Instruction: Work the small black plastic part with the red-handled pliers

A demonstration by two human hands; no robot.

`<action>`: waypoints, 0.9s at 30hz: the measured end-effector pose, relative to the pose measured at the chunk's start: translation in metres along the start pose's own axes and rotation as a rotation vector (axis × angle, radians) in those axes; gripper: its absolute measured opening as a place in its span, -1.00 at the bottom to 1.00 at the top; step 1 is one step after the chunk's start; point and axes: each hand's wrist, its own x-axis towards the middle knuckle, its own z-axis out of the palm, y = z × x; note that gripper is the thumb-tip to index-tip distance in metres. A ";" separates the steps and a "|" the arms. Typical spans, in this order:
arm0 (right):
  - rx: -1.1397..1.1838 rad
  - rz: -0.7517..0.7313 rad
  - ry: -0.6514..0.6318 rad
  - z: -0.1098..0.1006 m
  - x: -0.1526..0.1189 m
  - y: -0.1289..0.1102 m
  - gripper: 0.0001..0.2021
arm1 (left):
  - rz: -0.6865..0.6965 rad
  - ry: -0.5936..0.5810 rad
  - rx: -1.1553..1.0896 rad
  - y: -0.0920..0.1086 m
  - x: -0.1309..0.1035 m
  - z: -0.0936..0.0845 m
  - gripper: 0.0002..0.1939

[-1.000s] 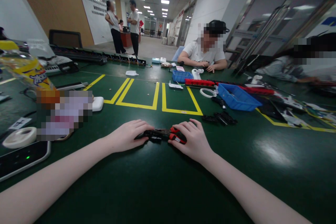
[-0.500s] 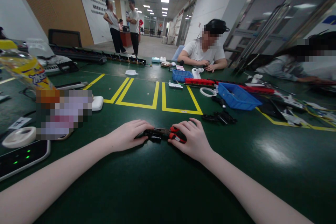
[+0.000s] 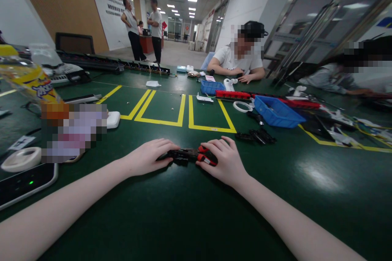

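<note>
Down on the green worktop point(image 3: 171, 220), both hands are close together, with a black part point(image 3: 180, 157) and red pliers point(image 3: 204, 158) between them. The left hand point(image 3: 151, 157) pinches the left end of the black part, with its thumb low and its other fingers on top. The right hand point(image 3: 226, 162) has its fingers bent around the red handles of the pliers, and the handles stand a bit apart. The dark nose of the pliers points left and seems to touch the black part, but it is small and dark there.

More black bits point(image 3: 260, 136) lie in a pile past the right hand. Behind them are a big blue tray point(image 3: 277, 113) and a white ring point(image 3: 242, 107), and a small blue tray point(image 3: 212, 87) is farther back. Yellow lines point(image 3: 159, 122) make box shapes past the hands. Off to the left are a white box point(image 3: 113, 120), a tipped drink bottle point(image 3: 38, 85) and a roll of tape point(image 3: 21, 160). Across the worktop, a person point(image 3: 240, 59) in a white shirt sits with both arms on it.
</note>
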 end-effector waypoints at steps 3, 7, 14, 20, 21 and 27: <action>-0.008 0.001 0.002 0.000 0.000 0.000 -0.61 | 0.003 -0.005 -0.008 -0.001 0.000 0.000 -0.64; -0.009 -0.004 -0.009 0.000 -0.001 -0.001 -0.64 | 0.017 0.003 -0.022 -0.002 -0.001 0.001 -0.63; -0.008 -0.002 -0.014 -0.001 0.000 -0.001 -0.64 | 0.016 0.007 -0.029 -0.001 -0.001 -0.001 -0.64; -0.017 0.010 -0.037 0.000 0.000 -0.001 -0.62 | 0.027 0.014 -0.017 -0.001 -0.001 0.000 -0.64; -0.021 0.007 -0.039 0.000 0.000 -0.001 -0.63 | 0.028 0.014 -0.019 -0.001 0.000 0.000 -0.64; 0.000 0.007 -0.032 0.000 0.001 -0.001 -0.62 | 0.017 0.010 -0.022 -0.001 -0.001 0.000 -0.63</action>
